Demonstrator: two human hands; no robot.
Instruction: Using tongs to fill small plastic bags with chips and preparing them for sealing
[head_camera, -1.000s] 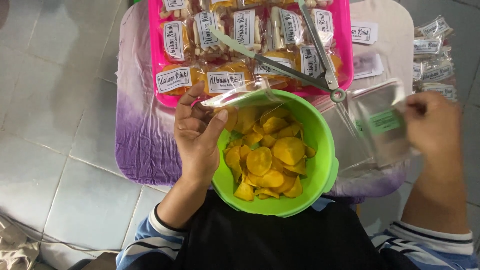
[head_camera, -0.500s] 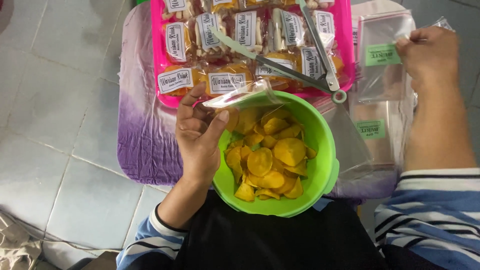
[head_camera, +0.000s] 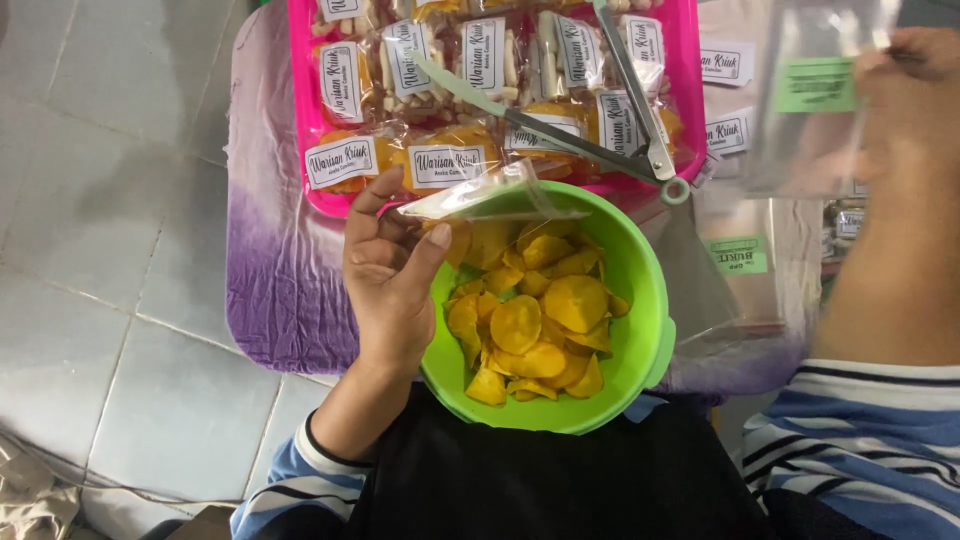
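Note:
My left hand (head_camera: 385, 270) pinches a clear plastic bag (head_camera: 480, 198) over the left rim of a green bowl (head_camera: 640, 330). The bowl sits in my lap and holds several yellow-orange chips (head_camera: 530, 320). My right hand (head_camera: 915, 90) is raised at the upper right, blurred, holding an empty clear plastic bag with a green label (head_camera: 810, 100). Beneath it a stack of the same clear bags (head_camera: 745, 265) lies on the low table, right of the bowl.
A pink tray (head_camera: 688, 90) at the top holds several labelled packs of snacks, with metal tongs (head_camera: 600, 130) lying across them. White labels (head_camera: 728, 65) lie right of the tray. The low table has a purple-white cloth (head_camera: 280, 290); tiled floor (head_camera: 110, 250) lies to the left.
My right hand has lifted one clear bag off the stack beside the bowl and raised it up and to the right. The left hand and its bag have stayed put.

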